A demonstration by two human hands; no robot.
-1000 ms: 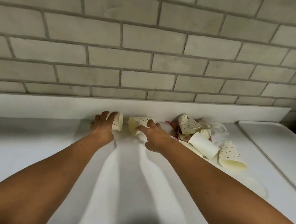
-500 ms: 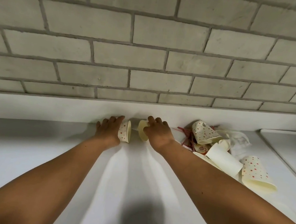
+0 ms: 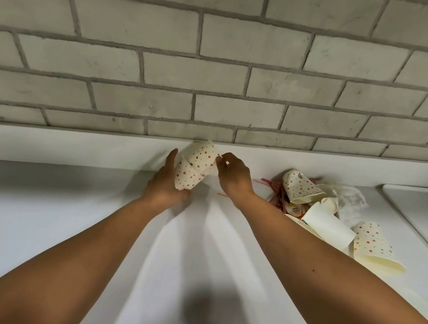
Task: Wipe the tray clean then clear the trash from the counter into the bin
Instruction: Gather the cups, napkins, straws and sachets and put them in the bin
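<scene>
Two dotted paper cups are raised above the white counter [image 3: 61, 208] near the back wall. My left hand [image 3: 166, 182] grips the lower cup [image 3: 187, 176] from the left. My right hand [image 3: 232, 177] pinches the rim of the upper cup [image 3: 202, 156], which sits partly over the lower one. To the right lies a trash pile: a dotted cup [image 3: 300, 187], a plain white cup [image 3: 329, 226], another dotted cup [image 3: 373, 246], red stirrers [image 3: 271, 195], a small creamer pot [image 3: 294, 210] and crumpled clear plastic [image 3: 351, 200]. The white tray [image 3: 427, 210] lies at the far right.
A grey brick wall [image 3: 219, 79] with a white backsplash ledge [image 3: 57, 144] closes off the back of the counter. A flat white lid or plate [image 3: 419, 303] lies near my right forearm. No bin is in view.
Both hands have lifted their cups off the counter and brought them together, the right cup now over the left one. The camera has shifted so the trash pile sits further right.
</scene>
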